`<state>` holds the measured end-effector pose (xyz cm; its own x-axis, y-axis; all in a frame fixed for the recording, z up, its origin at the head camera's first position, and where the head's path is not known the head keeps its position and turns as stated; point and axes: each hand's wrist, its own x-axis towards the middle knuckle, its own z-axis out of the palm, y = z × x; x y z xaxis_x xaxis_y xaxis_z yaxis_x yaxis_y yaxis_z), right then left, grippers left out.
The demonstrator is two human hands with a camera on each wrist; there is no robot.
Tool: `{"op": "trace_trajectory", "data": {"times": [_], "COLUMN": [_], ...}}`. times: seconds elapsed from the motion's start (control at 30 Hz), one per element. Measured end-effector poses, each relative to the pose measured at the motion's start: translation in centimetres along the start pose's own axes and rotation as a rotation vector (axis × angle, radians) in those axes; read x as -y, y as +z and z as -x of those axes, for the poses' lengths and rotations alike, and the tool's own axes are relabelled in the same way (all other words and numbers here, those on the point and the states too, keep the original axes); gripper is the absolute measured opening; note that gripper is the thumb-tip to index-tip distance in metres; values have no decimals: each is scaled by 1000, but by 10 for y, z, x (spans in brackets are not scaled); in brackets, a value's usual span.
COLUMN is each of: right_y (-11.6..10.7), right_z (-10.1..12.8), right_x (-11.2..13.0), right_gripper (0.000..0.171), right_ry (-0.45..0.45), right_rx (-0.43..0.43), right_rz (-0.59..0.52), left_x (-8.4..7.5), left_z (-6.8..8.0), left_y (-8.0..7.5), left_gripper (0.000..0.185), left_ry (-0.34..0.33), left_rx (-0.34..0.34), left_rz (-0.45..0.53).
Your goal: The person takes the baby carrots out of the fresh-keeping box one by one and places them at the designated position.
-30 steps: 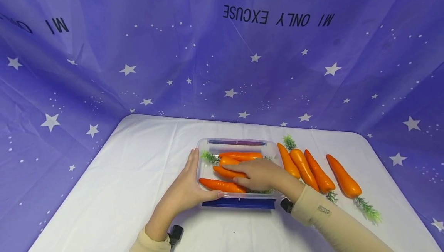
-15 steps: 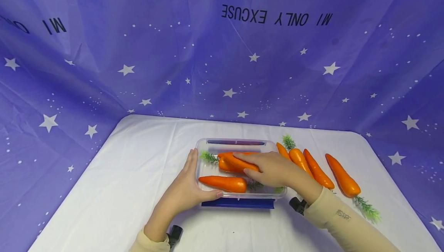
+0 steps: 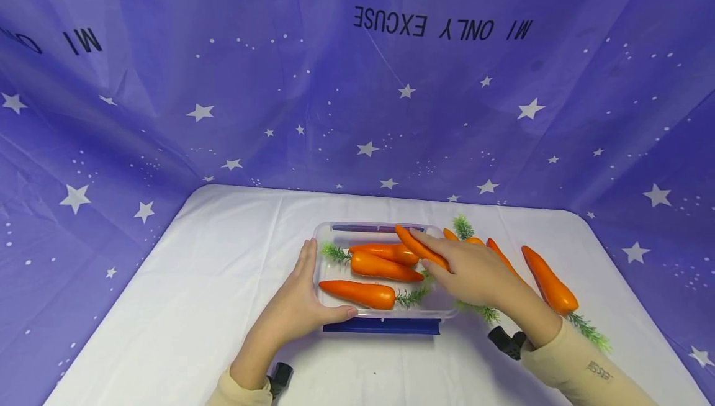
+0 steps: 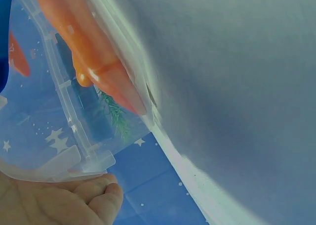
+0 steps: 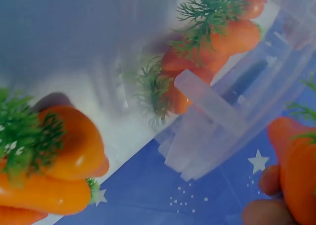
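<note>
A clear plastic box (image 3: 404, 315) with blue side latches stands on the white table. Three orange carrots with green tops lie inside it, among them a front carrot (image 3: 357, 293) and a middle carrot (image 3: 385, 266). My left hand (image 3: 293, 300) holds the box's near left corner, thumb at the front rim and fingers along the left wall; the left wrist view shows its fingers (image 4: 106, 200) against the plastic. Over the right back part of the box, my right hand (image 3: 475, 272) grips another carrot (image 3: 419, 248), tilted. The right wrist view shows this carrot (image 5: 301, 180) between thumb and fingers.
Right of the box lie more carrots, partly hidden by the right arm, with a separate carrot (image 3: 550, 279) farther right. A blue latch flap (image 3: 382, 326) hangs out at the box's front. A purple star-printed cloth (image 3: 335, 114) rises behind the table (image 3: 167, 306).
My right hand has lifted a carrot from among those in the box and moved it right and back, uncovering the three left inside. The left hand stays at the box corner.
</note>
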<state>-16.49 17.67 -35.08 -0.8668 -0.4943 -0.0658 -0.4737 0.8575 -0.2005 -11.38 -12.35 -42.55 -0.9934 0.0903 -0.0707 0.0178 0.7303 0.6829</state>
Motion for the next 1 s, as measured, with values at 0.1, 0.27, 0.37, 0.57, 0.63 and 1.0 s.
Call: {"op": "trace_trajectory", "data": {"times": [0.1,0.27,0.37,0.57,0.63,1.0], "right_y": [-3,-6,-5,3,5,23], "right_z": [8,22,31,47,53,77], "right_x": [-5,-14,-19,-27,-29,-29], "right_gripper": [50,50,50,53,56,66], "right_ry": [46,130,170,244,263,329], "right_rx": [-14,-27,-32,-11,-11,49], "right_rz": [-17,-12,7,19,32,28], "left_x": [0,0,0,2,2,1], "left_z": [0,0,-1,-1,-1,-1], "left_y": [0,-1,-1,-1,0,0], "left_gripper": [139,140,141,142,142,137], "left_ry": [2,7,7,1,1,3], "left_rx": [4,11,9,5,4,5], "left_rz": [-1,6,7,2,2,27]}}
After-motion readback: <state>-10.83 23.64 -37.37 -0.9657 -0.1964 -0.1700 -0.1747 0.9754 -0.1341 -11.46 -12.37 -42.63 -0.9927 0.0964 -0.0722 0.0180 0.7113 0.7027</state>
